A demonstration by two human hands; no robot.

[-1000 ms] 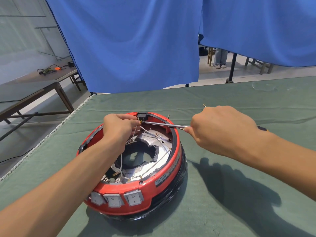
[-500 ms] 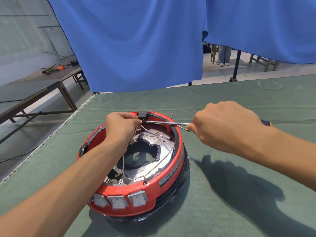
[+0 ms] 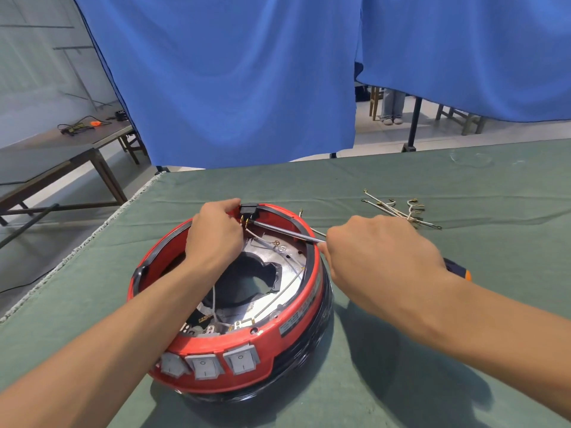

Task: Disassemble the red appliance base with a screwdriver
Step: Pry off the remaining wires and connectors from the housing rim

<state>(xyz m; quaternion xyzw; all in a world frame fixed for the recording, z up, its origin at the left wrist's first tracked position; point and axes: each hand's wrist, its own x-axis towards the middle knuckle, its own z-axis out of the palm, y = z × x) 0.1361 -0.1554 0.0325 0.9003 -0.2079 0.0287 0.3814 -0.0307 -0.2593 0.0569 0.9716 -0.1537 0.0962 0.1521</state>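
Head view: right hand [image 3: 381, 261] gripping screwdriver [image 3: 287, 233] inside red appliance base [image 3: 296, 316].

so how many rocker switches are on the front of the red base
3 rocker switches in a row on the near side of the red base: left, middle, right. The left forearm may hide more.

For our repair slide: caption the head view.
Right hand drives screwdriver at the red base connector; left hand steadies it.
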